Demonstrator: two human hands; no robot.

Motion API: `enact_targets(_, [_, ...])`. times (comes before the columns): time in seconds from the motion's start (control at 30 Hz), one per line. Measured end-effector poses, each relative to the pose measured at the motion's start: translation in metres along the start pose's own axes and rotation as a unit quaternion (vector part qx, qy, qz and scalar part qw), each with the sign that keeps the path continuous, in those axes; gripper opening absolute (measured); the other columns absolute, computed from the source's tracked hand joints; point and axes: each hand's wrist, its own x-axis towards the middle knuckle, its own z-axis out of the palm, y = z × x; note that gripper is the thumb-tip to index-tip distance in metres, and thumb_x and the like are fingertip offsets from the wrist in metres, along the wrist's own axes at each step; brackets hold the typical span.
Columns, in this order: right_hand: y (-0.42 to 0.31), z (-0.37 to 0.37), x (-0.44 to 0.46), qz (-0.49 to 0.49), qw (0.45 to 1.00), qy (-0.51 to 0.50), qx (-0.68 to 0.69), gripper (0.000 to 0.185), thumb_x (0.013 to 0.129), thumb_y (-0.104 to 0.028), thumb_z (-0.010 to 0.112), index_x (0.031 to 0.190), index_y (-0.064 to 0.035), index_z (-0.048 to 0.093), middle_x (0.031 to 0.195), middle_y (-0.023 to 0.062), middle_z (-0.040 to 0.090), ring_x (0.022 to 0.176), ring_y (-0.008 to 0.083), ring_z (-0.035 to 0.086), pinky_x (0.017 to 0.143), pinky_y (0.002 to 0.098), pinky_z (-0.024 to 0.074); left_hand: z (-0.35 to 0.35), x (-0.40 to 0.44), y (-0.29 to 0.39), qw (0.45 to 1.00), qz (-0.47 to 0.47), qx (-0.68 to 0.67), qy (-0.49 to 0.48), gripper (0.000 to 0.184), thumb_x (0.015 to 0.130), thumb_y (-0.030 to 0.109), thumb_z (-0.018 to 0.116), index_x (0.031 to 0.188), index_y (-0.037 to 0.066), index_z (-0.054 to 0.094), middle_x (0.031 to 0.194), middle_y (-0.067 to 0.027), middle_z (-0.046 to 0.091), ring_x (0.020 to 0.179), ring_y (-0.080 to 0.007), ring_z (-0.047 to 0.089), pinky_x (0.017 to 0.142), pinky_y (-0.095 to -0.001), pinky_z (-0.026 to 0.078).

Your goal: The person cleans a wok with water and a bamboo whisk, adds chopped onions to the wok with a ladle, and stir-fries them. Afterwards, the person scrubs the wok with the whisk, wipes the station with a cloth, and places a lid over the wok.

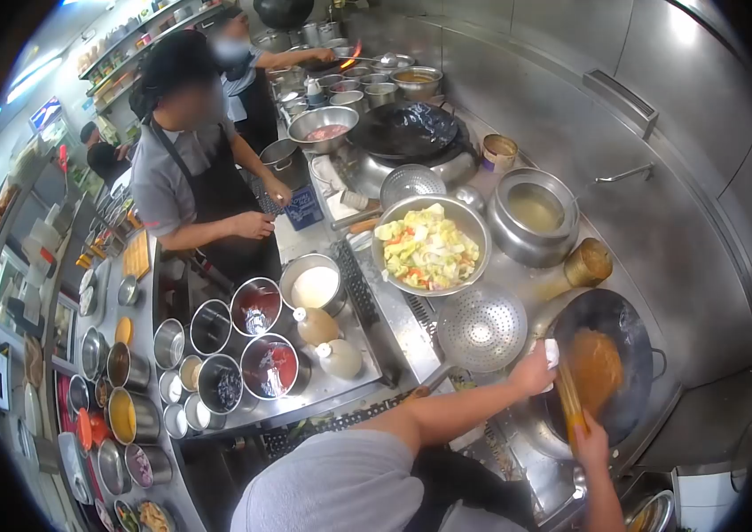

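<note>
My left hand [533,372] is closed on a folded white cloth [552,353] at the near left rim of a dark wok [631,324]. Brown liquid [596,368] lies in the wok, blurred by steam. My right hand [591,443] grips a long yellow-brown tool [568,399] at the wok's near side; its exact kind is unclear. Beside my left hand rests a large perforated strainer [482,328]. Behind that, a steel bowl [485,232] holds chopped cabbage with orange pieces [427,248].
A steel pot [562,253] and a stained can [589,263] stand behind the wok. Another wok [407,133] sits farther back. To the left, a counter carries sauce pots [256,306] and squeeze bottles [339,358]. A co-worker [203,168] stands across it; another works beyond, near a flame.
</note>
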Motion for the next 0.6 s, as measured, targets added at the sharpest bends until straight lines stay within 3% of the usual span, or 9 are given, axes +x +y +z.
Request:
enact_targets(0.07, [0.011,-0.049,-0.037,0.047,0.991,-0.069,-0.109,0.048,0.087,-0.030,0.068,0.132,-0.0139,0.063,0.101,0.0255,0.070,0.096,0.0405,0.069,0.083,0.0467,0.0536,0.004,0.003,-0.005,1.000,0.018,0.023,0.003,0.064,0.082,0.019,0.065,0.127,-0.009,0.029,0.097,-0.0353,0.065,0.091,-0.0510,0.064,0.082,-0.0547,0.052])
enact_targets(0.17, [0.042,-0.081,0.002,0.082,0.967,-0.067,-0.231,0.041,0.086,-0.031,0.070,0.123,-0.0130,0.068,0.099,0.0233,0.071,0.093,0.0405,0.069,0.082,0.0504,0.0537,0.008,0.010,-0.010,0.999,0.037,0.031,0.005,0.065,0.082,0.019,0.065,0.126,-0.011,0.028,0.096,-0.0356,0.065,0.093,-0.0505,0.065,0.083,-0.0547,0.052])
enact_targets(0.2, [0.054,-0.073,0.038,0.140,0.939,-0.086,-0.302,0.042,0.087,-0.032,0.069,0.123,-0.0120,0.067,0.098,0.0211,0.071,0.091,0.0403,0.069,0.080,0.0504,0.0536,0.009,0.011,-0.013,0.999,0.040,0.031,0.003,0.066,0.082,0.019,0.065,0.126,-0.011,0.028,0.097,-0.0355,0.065,0.093,-0.0503,0.065,0.084,-0.0546,0.051])
enact_targets(0.23, [0.060,-0.051,0.068,0.123,0.955,-0.009,-0.270,0.045,0.090,-0.036,0.065,0.129,-0.0133,0.062,0.098,0.0201,0.071,0.093,0.0397,0.068,0.081,0.0494,0.0535,0.010,0.013,-0.016,0.999,0.036,0.034,-0.007,0.067,0.082,0.021,0.066,0.127,-0.011,0.028,0.097,-0.0353,0.065,0.094,-0.0499,0.065,0.084,-0.0543,0.051])
enact_targets(0.3, [0.046,-0.005,0.106,0.160,0.960,0.081,-0.213,0.044,0.094,-0.041,0.058,0.126,-0.0108,0.062,0.101,0.0264,0.068,0.099,0.0448,0.065,0.085,0.0528,0.0510,0.013,0.024,-0.024,0.999,0.032,0.033,-0.024,0.070,0.082,0.024,0.068,0.128,-0.011,0.029,0.098,-0.0350,0.065,0.095,-0.0492,0.065,0.085,-0.0537,0.051])
enact_targets(0.37, [0.063,0.053,0.110,0.183,0.952,0.112,-0.216,0.051,0.095,-0.044,0.056,0.139,-0.0191,0.055,0.102,0.0221,0.070,0.100,0.0418,0.066,0.086,0.0484,0.0522,0.002,0.026,-0.025,0.997,0.035,0.050,-0.054,0.072,0.082,0.030,0.070,0.128,-0.011,0.031,0.101,-0.0333,0.065,0.097,-0.0478,0.065,0.086,-0.0517,0.051])
enact_targets(0.43, [0.002,0.038,0.067,0.169,0.972,0.055,-0.152,0.053,0.095,-0.043,0.056,0.141,-0.0167,0.054,0.107,0.0243,0.069,0.102,0.0435,0.064,0.088,0.0490,0.0511,-0.012,0.022,-0.023,0.995,0.044,0.039,-0.076,0.074,0.081,0.035,0.071,0.128,-0.009,0.035,0.105,-0.0313,0.066,0.098,-0.0463,0.065,0.087,-0.0498,0.051])
enact_targets(0.53, [0.005,-0.014,0.009,0.087,0.990,-0.045,-0.099,0.051,0.091,-0.036,0.062,0.137,-0.0154,0.058,0.108,0.0228,0.069,0.103,0.0417,0.065,0.089,0.0484,0.0511,-0.025,0.011,-0.023,0.993,0.053,0.012,-0.102,0.078,0.081,0.046,0.072,0.129,-0.005,0.039,0.112,-0.0270,0.066,0.103,-0.0432,0.065,0.091,-0.0464,0.050])
enact_targets(0.6, [0.028,-0.056,-0.024,0.057,0.979,-0.103,-0.166,0.052,0.087,-0.031,0.066,0.136,-0.0167,0.059,0.105,0.0217,0.070,0.100,0.0408,0.066,0.088,0.0487,0.0519,-0.015,0.012,-0.020,0.998,0.021,-0.007,-0.060,0.081,0.081,0.047,0.072,0.131,-0.006,0.037,0.112,-0.0272,0.066,0.103,-0.0429,0.065,0.091,-0.0468,0.051])
